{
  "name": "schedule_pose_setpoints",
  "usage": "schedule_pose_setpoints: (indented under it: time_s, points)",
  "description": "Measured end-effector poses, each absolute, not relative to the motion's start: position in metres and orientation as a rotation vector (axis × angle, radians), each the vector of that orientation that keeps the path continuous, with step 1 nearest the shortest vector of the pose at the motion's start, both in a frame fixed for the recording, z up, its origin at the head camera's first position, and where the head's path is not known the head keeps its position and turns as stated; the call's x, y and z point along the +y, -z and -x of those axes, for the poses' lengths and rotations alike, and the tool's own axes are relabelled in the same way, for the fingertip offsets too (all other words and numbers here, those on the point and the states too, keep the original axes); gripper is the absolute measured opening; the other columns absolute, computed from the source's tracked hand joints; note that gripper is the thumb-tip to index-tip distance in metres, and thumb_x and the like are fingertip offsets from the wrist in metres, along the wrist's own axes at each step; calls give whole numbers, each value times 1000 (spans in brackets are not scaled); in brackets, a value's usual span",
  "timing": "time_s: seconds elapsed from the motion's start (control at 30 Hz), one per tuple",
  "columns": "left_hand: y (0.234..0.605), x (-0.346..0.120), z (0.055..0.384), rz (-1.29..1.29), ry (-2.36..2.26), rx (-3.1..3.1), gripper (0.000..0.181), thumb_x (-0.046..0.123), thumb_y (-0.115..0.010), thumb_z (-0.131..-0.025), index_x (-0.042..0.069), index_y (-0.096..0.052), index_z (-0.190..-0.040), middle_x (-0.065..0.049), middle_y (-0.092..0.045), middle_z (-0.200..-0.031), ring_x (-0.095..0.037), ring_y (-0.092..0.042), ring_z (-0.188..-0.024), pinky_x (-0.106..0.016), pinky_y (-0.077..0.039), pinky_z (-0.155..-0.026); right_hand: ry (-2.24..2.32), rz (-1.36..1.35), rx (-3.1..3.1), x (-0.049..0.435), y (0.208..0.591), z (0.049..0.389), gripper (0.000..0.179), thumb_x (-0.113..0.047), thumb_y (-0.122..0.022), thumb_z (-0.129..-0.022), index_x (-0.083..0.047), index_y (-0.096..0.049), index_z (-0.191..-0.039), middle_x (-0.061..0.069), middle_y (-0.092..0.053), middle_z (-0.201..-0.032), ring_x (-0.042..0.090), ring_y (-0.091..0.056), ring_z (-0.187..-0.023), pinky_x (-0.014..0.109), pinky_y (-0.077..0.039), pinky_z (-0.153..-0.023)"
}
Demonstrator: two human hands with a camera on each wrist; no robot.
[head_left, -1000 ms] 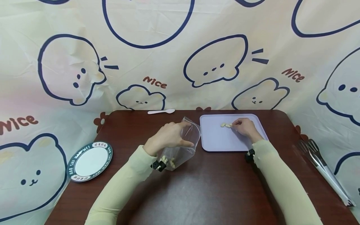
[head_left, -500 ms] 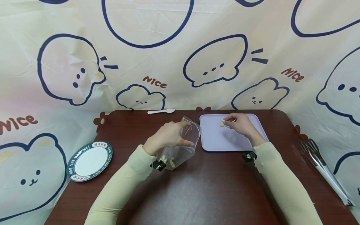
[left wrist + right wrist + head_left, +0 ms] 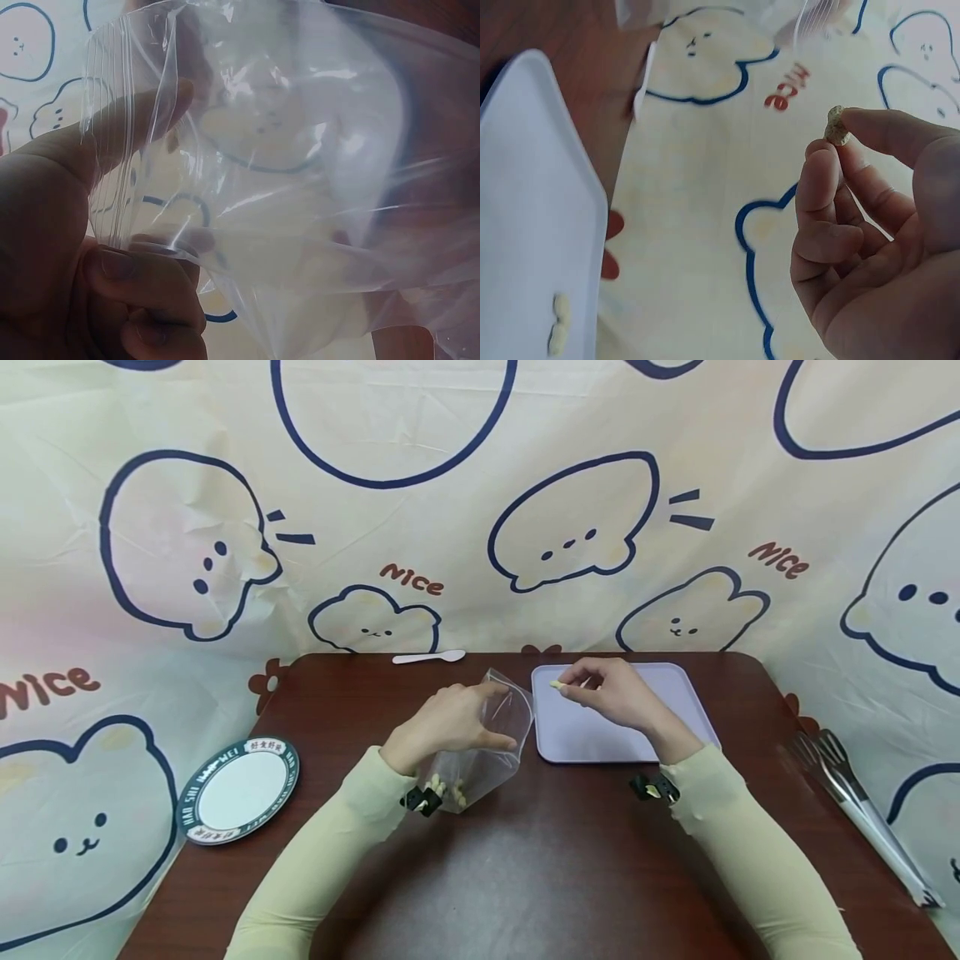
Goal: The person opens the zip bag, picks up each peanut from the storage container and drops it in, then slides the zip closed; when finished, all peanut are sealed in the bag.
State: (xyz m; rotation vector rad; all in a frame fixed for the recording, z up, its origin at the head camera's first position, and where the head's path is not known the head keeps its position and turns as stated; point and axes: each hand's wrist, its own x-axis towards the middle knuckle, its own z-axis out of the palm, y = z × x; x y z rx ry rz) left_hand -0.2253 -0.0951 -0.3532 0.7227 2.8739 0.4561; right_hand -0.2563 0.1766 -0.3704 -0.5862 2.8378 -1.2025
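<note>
My left hand (image 3: 446, 722) grips a clear zip-top plastic bag (image 3: 489, 772) near its mouth, which it spreads between thumb and fingers. Several pale peanuts (image 3: 459, 793) lie low in the bag. Above the left part of a lilac tray (image 3: 592, 739), my right hand (image 3: 622, 697) pinches one unshelled peanut (image 3: 836, 127) between thumb and fingertips. The right wrist view shows pale peanuts (image 3: 559, 326) lying on the tray; in the head view my right hand hides them. The left wrist view shows the bag (image 3: 300, 195) close up, with its ridged seal beside the thumb.
A green-rimmed plate (image 3: 240, 791) sits at the table's left edge. A white spoon (image 3: 429, 657) lies at the back edge. Metal tongs (image 3: 866, 814) lie along the right edge. A patterned cloth (image 3: 465, 552) hangs right behind the table.
My right hand picked a peanut up from the tray and moved left with it, toward the bag. My left hand and the bag stayed in place.
</note>
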Motion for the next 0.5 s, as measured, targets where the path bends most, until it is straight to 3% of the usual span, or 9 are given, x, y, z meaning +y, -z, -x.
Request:
schedule_pose_setpoints:
  time_s: [0.27, 0.5]
  points:
    - [354, -96, 226, -735, -459, 2882, 87, 60, -80, -74, 21, -50, -146, -1, -72, -117, -14, -62, -82, -35, -53, -76, 1178, 694, 2807, 156, 369, 248, 7, -30, -73, -91, -26, -74, -95, -4, -70, -88, 17, -61, -82, 34, -49, -68]
    - [353, -96, 227, -737, -481, 2870, 88, 60, -80, -74, 20, -50, -146, -1, -73, -100, -15, -60, -75, -32, -50, -69, 1132, 819, 2807, 143, 371, 244, 8, -32, -73, -91, -27, -75, -97, -8, -69, -85, 14, -60, -81, 33, -49, -68]
